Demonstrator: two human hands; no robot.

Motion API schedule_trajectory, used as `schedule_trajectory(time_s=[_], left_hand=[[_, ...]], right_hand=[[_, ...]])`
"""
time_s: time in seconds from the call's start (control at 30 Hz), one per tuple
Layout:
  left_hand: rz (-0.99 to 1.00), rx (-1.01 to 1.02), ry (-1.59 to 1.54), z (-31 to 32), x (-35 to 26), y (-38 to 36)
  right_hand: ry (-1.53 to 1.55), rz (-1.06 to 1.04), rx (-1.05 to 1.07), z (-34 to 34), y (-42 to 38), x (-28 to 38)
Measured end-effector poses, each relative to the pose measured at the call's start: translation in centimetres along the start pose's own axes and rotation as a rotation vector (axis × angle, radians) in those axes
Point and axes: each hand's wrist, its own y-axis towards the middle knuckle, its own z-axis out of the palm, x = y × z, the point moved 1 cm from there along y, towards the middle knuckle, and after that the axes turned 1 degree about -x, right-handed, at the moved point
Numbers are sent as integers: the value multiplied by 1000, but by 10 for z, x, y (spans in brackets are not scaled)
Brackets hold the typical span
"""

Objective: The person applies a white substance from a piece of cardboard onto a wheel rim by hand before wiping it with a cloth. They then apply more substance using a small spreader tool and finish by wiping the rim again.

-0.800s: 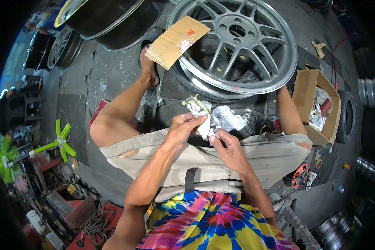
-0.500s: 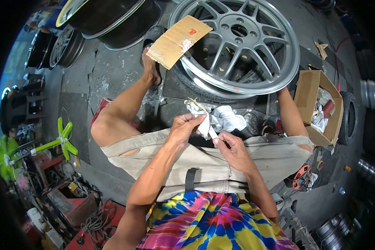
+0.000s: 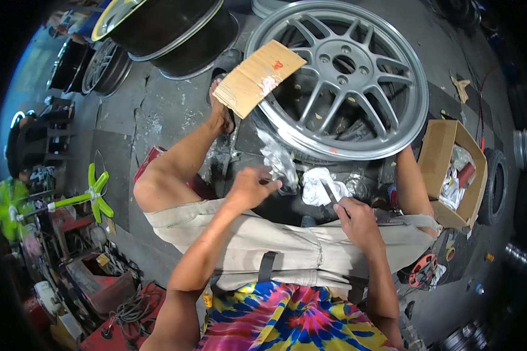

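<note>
A thin flat tool is gripped in my right hand, its tip over a crumpled white cloth on the floor between the legs. My left hand is apart from it, thumb and fingers spread. Just past its fingertips is a crumpled whitish wrap, blurred by motion. Beyond lies a grey multi-spoke wheel rim on a tyre. A piece of cardboard with red and pale smears rests on the rim's left edge.
An open cardboard box with wrappers and a red roll stands at right, beside a tyre. Large rims stand at upper left. A green fan and red machinery are at left.
My hands have moved apart. The tool has come away from the crumpled wrap and is now over the white cloth. My left fingers have opened off the wrap. The view has shifted slightly.
</note>
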Motion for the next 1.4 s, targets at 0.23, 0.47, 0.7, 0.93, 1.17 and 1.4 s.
schedule_trajectory(time_s=[0.23, 0.47, 0.7, 0.93, 1.17, 1.4], left_hand=[[-188, -133, -832, -100, -47, 51], [79, -214, -823, -165, -106, 80], [270, -664, -745, -248, -98, 61], [330, -685, -608, -289, -67, 59], [197, -616, -685, -250, -93, 65], [274, -194, -704, -203, -126, 74]], right_hand=[[-358, -118, -30, 23, 17, -5], [-173, -147, -99, -19, 35, 62], [-65, -412, -258, -24, 106, 97], [-143, -228, -129, -31, 136, 101], [-270, -299, -98, -7, 158, 122], [-27, -472, -240, -6, 148, 151]])
